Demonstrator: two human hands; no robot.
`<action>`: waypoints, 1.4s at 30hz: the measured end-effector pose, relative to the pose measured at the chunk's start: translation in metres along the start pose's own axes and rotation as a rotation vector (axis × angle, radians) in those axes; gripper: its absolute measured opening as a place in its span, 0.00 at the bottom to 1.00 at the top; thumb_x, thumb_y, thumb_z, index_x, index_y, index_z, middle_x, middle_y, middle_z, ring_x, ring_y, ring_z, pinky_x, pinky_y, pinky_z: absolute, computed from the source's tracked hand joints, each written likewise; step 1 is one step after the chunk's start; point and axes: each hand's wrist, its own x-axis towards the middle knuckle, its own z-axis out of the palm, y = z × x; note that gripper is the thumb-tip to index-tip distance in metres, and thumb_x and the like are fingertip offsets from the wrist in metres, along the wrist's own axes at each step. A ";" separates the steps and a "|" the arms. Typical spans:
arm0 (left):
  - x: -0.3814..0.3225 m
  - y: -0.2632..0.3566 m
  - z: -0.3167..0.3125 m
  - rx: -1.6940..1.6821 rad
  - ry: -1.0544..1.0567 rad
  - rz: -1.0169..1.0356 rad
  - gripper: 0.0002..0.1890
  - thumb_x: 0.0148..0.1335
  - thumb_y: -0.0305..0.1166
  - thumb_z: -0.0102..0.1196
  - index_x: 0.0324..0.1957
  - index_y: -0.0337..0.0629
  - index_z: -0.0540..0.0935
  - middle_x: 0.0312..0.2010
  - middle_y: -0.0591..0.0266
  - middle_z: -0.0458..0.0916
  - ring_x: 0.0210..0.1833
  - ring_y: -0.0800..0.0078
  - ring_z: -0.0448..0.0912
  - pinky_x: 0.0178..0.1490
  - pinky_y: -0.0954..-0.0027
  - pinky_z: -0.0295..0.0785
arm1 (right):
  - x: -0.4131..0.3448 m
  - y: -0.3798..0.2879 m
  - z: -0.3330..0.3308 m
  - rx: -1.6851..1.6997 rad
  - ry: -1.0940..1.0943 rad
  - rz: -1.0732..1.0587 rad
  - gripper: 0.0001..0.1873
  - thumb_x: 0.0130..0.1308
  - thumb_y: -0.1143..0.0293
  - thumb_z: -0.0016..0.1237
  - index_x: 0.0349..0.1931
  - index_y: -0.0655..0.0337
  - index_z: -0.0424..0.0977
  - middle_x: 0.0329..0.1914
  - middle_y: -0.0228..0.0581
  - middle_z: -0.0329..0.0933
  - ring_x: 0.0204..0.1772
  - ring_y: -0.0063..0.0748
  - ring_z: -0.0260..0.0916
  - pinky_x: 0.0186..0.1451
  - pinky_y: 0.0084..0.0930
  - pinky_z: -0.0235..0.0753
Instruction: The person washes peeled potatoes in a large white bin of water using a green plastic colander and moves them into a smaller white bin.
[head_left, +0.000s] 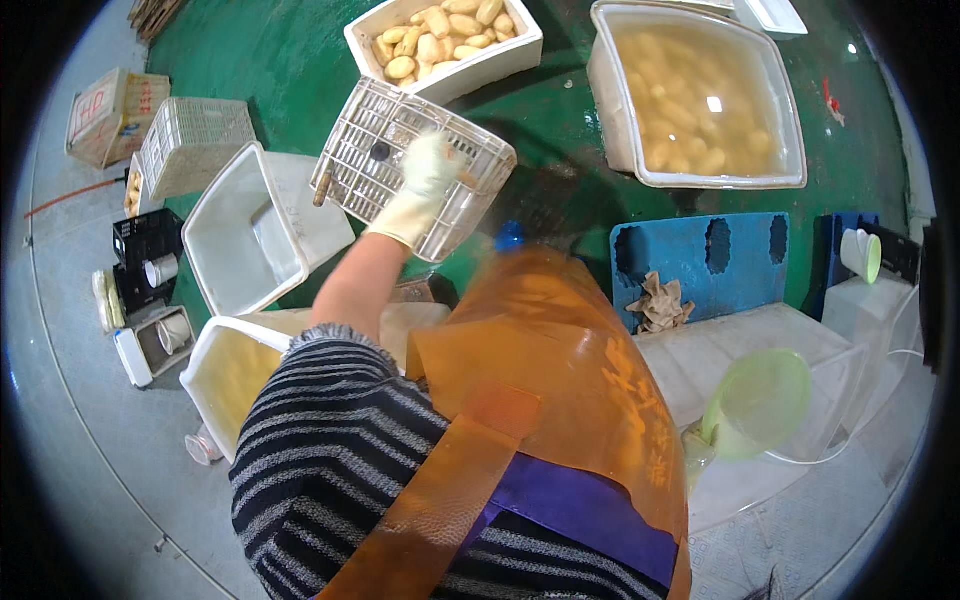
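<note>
My left hand (427, 174), in a pale rubber glove, is over a white plastic lattice crate (365, 136). The hand is blurred, so its finger closure and any grip on the crate are unclear. The crate is tilted and overlaps the near edge of a white tub (499, 66) of what look like peeled potatoes (437, 22). Low at my right side, my right hand (697, 450) shows partly beside the orange apron (555, 367), closed around the handle end of a light green plastic scoop (761, 405). The scoop is blurred.
A large white tub (615, 112) holds potatoes under cloudy water. An empty-looking white tub (262, 225), another with yellowish liquid (244, 375), and stacked crates (199, 139) stand left. A blue plastic pallet (701, 274) and crumpled brown paper (661, 304) are at right. The green floor looks wet.
</note>
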 end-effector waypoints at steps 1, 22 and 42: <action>0.008 -0.039 -0.008 0.022 0.011 -0.092 0.13 0.52 0.38 0.68 0.35 0.39 0.86 0.40 0.49 0.85 0.42 0.53 0.84 0.48 0.57 0.77 | 0.002 0.006 0.015 0.014 0.006 0.037 0.19 0.69 0.77 0.48 0.59 0.72 0.69 0.60 0.51 0.76 0.59 0.43 0.76 0.61 0.37 0.80; 0.018 0.089 0.024 -0.555 -0.449 0.120 0.09 0.57 0.30 0.61 0.38 0.36 0.87 0.35 0.44 0.86 0.39 0.59 0.86 0.44 0.60 0.79 | -0.015 0.097 0.129 -0.289 0.003 -0.232 0.16 0.71 0.72 0.46 0.57 0.66 0.72 0.62 0.45 0.76 0.62 0.35 0.73 0.62 0.27 0.79; 0.093 0.345 0.069 -0.813 -1.060 -0.079 0.27 0.65 0.28 0.57 0.66 0.44 0.70 0.43 0.62 0.84 0.35 0.78 0.81 0.34 0.75 0.77 | 0.063 0.168 0.382 -0.907 -0.337 -0.348 0.28 0.68 0.65 0.56 0.65 0.67 0.68 0.62 0.41 0.73 0.59 0.36 0.72 0.61 0.32 0.74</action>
